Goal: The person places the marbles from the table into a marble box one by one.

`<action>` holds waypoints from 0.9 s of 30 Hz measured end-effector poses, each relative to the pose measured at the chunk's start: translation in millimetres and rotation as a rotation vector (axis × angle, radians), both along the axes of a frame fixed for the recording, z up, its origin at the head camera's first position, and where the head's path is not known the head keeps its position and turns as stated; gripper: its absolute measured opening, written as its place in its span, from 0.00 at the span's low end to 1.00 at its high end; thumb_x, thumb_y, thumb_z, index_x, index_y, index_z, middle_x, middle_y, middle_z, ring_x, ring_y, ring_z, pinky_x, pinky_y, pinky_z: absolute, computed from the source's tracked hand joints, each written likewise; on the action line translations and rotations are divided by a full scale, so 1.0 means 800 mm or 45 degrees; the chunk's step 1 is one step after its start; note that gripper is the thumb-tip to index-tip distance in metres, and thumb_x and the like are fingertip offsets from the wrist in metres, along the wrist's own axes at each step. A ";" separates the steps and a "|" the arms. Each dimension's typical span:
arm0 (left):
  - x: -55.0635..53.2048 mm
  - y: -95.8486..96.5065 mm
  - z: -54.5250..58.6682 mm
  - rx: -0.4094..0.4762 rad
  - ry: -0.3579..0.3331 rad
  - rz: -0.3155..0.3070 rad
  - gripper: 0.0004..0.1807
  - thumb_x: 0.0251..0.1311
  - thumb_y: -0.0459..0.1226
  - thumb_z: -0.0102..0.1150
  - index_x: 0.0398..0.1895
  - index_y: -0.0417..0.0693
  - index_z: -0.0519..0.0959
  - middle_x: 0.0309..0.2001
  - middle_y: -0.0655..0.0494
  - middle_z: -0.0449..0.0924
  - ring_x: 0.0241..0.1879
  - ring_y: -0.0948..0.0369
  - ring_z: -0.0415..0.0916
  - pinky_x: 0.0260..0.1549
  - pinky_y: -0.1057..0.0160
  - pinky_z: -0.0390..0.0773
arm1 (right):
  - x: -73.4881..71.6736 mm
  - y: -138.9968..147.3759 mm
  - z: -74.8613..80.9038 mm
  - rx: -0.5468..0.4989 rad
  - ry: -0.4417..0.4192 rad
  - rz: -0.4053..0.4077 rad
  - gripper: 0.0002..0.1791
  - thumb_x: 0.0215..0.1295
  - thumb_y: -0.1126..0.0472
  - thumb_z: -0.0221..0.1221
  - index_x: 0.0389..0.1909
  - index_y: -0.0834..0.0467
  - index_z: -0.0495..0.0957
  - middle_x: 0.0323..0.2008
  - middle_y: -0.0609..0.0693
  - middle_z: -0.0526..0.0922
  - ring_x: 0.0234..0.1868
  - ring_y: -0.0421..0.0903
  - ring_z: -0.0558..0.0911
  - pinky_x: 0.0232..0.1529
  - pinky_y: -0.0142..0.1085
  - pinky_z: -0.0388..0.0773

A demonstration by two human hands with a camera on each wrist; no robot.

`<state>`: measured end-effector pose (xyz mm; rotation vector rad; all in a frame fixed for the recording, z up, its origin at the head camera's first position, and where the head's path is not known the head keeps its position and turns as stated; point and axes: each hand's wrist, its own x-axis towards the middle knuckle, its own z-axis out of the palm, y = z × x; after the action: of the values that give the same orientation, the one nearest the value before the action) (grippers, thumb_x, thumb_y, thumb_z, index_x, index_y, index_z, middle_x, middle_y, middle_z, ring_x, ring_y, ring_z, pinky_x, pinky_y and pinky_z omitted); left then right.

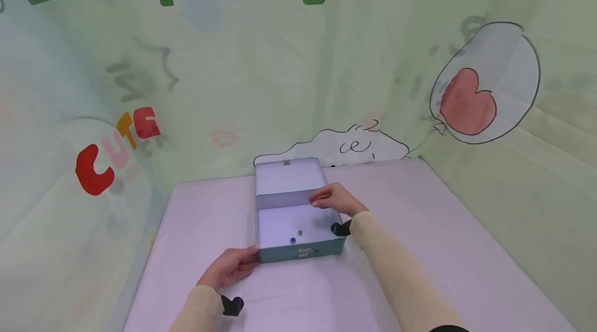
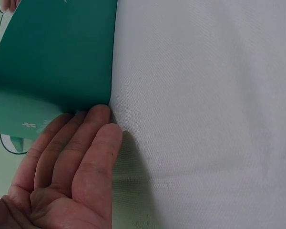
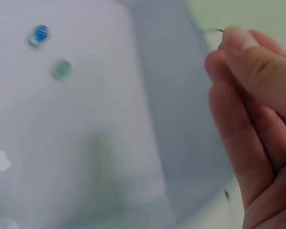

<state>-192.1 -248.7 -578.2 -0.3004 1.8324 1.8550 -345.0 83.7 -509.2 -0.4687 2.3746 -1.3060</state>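
An opened teal case (image 1: 298,252) with a pale inside sits on the table. In it, near the front wall, lie a blue marble (image 1: 293,241) and a greenish clear marble (image 3: 62,69). My left hand (image 1: 231,267) touches the case's front left corner; in the left wrist view its fingers (image 2: 66,157) lie nearly straight against the green outer wall. Over the right rear of the case hovers my right hand (image 1: 337,199), its thumb and fingertips brought together. I cannot tell whether something small is between them.
The lid (image 1: 289,176) is folded back behind the case, its metal clasp (image 1: 286,162) at the far edge. A pale cloth covers the table (image 1: 210,223). Printed curtains (image 1: 280,78) stand around the back and both sides, with a balloon drawing (image 1: 487,83) at right.
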 end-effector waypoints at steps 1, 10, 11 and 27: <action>0.000 0.000 -0.001 0.001 0.003 -0.008 0.33 0.73 0.46 0.58 0.67 0.24 0.70 0.66 0.30 0.74 0.67 0.42 0.75 0.68 0.43 0.74 | 0.000 0.017 0.001 -0.034 0.002 -0.037 0.17 0.68 0.62 0.66 0.55 0.63 0.84 0.52 0.59 0.88 0.52 0.52 0.88 0.58 0.45 0.86; 0.001 0.001 0.000 -0.025 -0.031 0.011 0.34 0.73 0.46 0.58 0.67 0.24 0.69 0.66 0.29 0.73 0.67 0.40 0.74 0.68 0.41 0.73 | 0.020 0.187 0.021 -0.051 0.080 -0.328 0.23 0.72 0.56 0.63 0.63 0.63 0.78 0.60 0.61 0.84 0.57 0.51 0.86 0.62 0.44 0.84; 0.002 0.002 0.001 -0.030 -0.038 0.017 0.34 0.73 0.46 0.58 0.67 0.24 0.69 0.66 0.30 0.73 0.67 0.40 0.74 0.68 0.42 0.74 | 0.023 0.200 0.021 -0.046 0.083 -0.355 0.24 0.72 0.55 0.63 0.63 0.63 0.78 0.60 0.61 0.84 0.56 0.48 0.86 0.61 0.42 0.84; 0.003 0.001 0.006 -0.042 -0.049 0.016 0.34 0.73 0.47 0.58 0.68 0.25 0.69 0.66 0.31 0.74 0.66 0.43 0.77 0.65 0.47 0.78 | 0.052 0.239 -0.090 -0.057 -0.067 -0.409 0.23 0.67 0.57 0.68 0.58 0.66 0.82 0.53 0.59 0.88 0.48 0.36 0.87 0.47 0.22 0.83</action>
<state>-189.8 -247.6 -573.7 -0.3579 1.8404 1.8166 -303.2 275.0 -581.4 -0.0622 2.4523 -1.4878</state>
